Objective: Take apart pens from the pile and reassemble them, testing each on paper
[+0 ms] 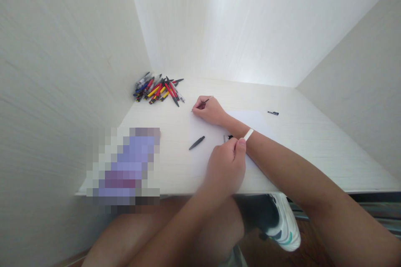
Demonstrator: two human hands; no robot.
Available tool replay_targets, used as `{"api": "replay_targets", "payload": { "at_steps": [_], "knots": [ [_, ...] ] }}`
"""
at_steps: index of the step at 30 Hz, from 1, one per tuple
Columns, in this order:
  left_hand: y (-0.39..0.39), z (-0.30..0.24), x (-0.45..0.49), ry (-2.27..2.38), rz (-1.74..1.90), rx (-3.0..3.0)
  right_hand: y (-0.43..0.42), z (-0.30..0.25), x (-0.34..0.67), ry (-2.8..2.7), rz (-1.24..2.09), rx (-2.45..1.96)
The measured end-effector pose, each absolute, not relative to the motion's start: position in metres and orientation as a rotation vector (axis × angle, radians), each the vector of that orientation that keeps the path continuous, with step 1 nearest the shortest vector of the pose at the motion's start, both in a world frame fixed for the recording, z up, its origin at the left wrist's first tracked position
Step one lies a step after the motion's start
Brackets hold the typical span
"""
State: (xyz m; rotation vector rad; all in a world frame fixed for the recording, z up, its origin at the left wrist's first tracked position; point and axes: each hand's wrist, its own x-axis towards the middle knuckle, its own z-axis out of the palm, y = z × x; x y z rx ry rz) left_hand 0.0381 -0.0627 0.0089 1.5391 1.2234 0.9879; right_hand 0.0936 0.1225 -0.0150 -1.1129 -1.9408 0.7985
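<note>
My right hand (pixel 209 110) reaches across the desk and pinches a thin pen refill (pixel 205 102) with its tip on a white sheet of paper (pixel 213 142). My left hand (pixel 226 166) rests on the sheet nearer to me, fingers closed round a small pen part (pixel 228 137) that shows black and clear at the thumb. A dark pen piece (pixel 196 142) lies loose on the paper, left of my left hand. A white band sits on my right wrist (pixel 248 134).
A pile of several pens (pixel 159 87), red, yellow, black and blue, lies at the desk's far left corner. A small black part (pixel 273 113) lies at the right. A blurred purple object (pixel 125 162) sits at the near left edge. White walls enclose the desk (pixel 313 146).
</note>
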Motion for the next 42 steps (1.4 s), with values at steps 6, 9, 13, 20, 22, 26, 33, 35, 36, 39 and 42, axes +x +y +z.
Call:
{"api": "replay_targets", "payload": {
  "at_steps": [6,9,13,20,22,26,33,35,36,39,42],
  "knots": [
    [-0.0626,0.0094,0.0382,1.231,0.983,1.554,0.1219,-0.0159,0.0933,-1.986,0.754,-1.089],
    [-0.0626,0.0093,0.0383,1.224,0.990,1.545,0.1212,-0.0154,0.0928,-2.001,0.743,-1.076],
    [-0.0630,0.0097,0.0383,1.222,0.989,1.550,0.1210,-0.0144,0.0918,-1.994,0.740,-1.103],
    [-0.0629,0.0104,0.0380,1.230,0.983,1.549,0.1205,-0.0142,0.0918,-2.003,0.721,-1.129],
    [-0.0629,0.0106,0.0380,1.231,0.977,1.546,0.1204,-0.0140,0.0918,-2.013,0.706,-1.123],
    [-0.0629,0.0112,0.0383,1.233,0.973,1.548,0.1200,-0.0128,0.0912,-2.018,0.689,-1.135],
    [-0.0628,0.0097,0.0385,1.220,0.981,1.558,0.1200,-0.0138,0.0905,-2.037,0.678,-1.109],
    [-0.0630,0.0096,0.0385,1.217,0.980,1.559,0.1201,-0.0141,0.0902,-2.046,0.675,-1.107],
    [-0.0632,0.0097,0.0385,1.216,0.980,1.559,0.1201,-0.0141,0.0901,-2.048,0.676,-1.108],
    [-0.0634,0.0104,0.0385,1.225,0.978,1.560,0.1197,-0.0137,0.0902,-2.041,0.691,-1.105],
    [-0.0631,0.0107,0.0384,1.229,0.980,1.560,0.1194,-0.0134,0.0915,-2.047,0.722,-1.091]
  ]
}}
